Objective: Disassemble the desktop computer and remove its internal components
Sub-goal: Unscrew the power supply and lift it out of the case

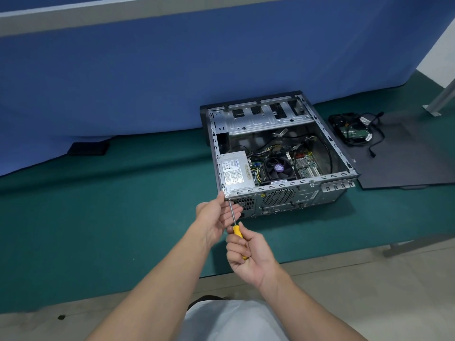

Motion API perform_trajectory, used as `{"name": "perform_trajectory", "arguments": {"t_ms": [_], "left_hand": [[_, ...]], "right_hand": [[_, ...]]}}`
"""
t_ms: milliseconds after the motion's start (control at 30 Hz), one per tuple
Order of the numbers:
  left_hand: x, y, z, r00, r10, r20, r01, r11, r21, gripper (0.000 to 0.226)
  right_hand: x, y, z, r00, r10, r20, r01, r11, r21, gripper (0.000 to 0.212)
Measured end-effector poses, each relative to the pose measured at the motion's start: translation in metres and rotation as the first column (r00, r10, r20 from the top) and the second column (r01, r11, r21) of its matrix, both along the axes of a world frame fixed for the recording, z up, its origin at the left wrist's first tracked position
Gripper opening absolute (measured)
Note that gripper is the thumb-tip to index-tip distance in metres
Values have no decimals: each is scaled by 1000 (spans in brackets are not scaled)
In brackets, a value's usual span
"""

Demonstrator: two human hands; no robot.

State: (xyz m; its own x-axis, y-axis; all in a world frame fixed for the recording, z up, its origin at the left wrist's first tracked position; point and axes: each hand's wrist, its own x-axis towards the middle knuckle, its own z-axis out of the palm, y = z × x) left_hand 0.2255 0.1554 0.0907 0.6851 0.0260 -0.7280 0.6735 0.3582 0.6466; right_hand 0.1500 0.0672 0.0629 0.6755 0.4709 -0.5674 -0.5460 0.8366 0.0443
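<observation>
An open desktop computer case (327, 137) lies on its side on the green table. Inside it sit a grey power supply (235, 172), a black CPU fan (278, 168) and the motherboard (306, 166). My right hand (248, 254) grips the yellow handle of a screwdriver (237, 230). The shaft points up to the case's near left rear corner, by the power supply. My left hand (216, 217) is at that corner, thumb on the case edge and fingers loosely cupped behind the shaft.
To the right of the case lies the black side panel (406, 163), with a removed hard drive (353, 131) and black cables (374, 141) on it. A blue partition (147, 82) stands behind. The table's front edge (147, 289) runs near my body.
</observation>
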Motion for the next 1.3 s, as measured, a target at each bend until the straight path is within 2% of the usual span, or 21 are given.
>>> {"name": "perform_trajectory", "arguments": {"t_ms": [133, 233, 300, 433, 500, 533, 600, 633, 667, 700, 800, 833, 867, 900, 933, 1000, 1067, 1100, 1167, 1233, 1300], "left_hand": [[1, 2, 3, 1000, -25, -2, 25, 1000, 17, 39], [0, 4, 6, 999, -40, -1, 40, 999, 29, 39], [0, 3, 7, 999, -41, 1, 41, 999, 34, 39], [0, 2, 8, 999, -38, -8, 39, 999, 30, 38], [0, 2, 9, 999, -40, -9, 40, 999, 33, 38], [0, 3, 9, 999, -40, -11, 40, 999, 34, 38], [0, 3, 9, 999, -39, -17, 40, 999, 33, 37], [0, 3, 9, 999, -39, -18, 39, 999, 32, 37], [0, 3, 9, 999, -37, -18, 38, 999, 30, 37], [0, 3, 9, 999, -33, -19, 34, 999, 30, 36], [0, 3, 7, 1000, -18, -20, 19, 999, 36, 33], [-1, 3, 7, 1000, -19, -15, 20, 999, 39, 29], [-2, 3, 6, 1000, -25, -8, 26, 999, 48, 23], [-3, 1, 4, 1000, -30, 0, 30, 998, 59, 16], [-4, 0, 4, 1000, -28, 13, 27, 997, 70, 12], [-5, -3, 4, 1000, 6, 29, -8, 996, 88, 14], [-3, -5, 3, 998, 46, 35, -49, 995, 92, 16], [-3, -5, 3, 998, 56, 35, -59, 994, 88, 16], [-4, -5, 2, 998, 61, 33, -63, 994, 85, 15], [-4, -6, 2, 997, 64, 36, -67, 994, 84, 14], [-4, -7, 2, 996, 76, 43, -80, 994, 79, 13]], "right_hand": [[2, 1, -2, 999, 36, 33, -34, 998, -58, 28], [3, 5, -2, 997, 65, 36, -54, 969, -242, 31], [5, 8, 0, 996, 86, 39, -61, 902, -428, 32], [8, 21, 4, 993, 120, 20, -69, 692, -718, 33], [8, 27, 7, 986, 166, 5, -91, 565, -820, 34], [8, 29, 8, 975, 223, -4, -108, 454, -885, 36], [7, 29, 5, 922, 379, -83, -118, 71, -990, 38], [6, 30, 4, 890, 433, -141, -98, -120, -988, 38], [6, 31, 3, 877, 447, -178, -75, -239, -968, 38], [6, 32, 4, 871, 451, -196, -61, -296, -953, 38], [6, 32, 5, 858, 465, -217, -54, -339, -939, 38], [6, 30, 4, 857, 472, -207, -60, -308, -949, 38], [7, 27, 4, 867, 470, -167, -71, -215, -974, 37], [7, 24, 5, 896, 435, -88, -90, -17, -996, 35], [8, 21, 8, 929, 370, -13, -104, 227, -968, 34], [8, 12, 11, 974, 221, 40, -112, 631, -768, 36], [4, 1, 12, 985, 171, 31, -134, 860, -492, 40], [0, -4, 11, 983, 182, 32, -157, 916, -369, 42], [-9, -13, 8, 975, 218, 49, -204, 958, -204, 41], [-17, -19, 7, 973, 219, 73, -209, 970, -123, 34], [-17, -22, 7, 976, 199, 93, -185, 973, -141, 26]]}}
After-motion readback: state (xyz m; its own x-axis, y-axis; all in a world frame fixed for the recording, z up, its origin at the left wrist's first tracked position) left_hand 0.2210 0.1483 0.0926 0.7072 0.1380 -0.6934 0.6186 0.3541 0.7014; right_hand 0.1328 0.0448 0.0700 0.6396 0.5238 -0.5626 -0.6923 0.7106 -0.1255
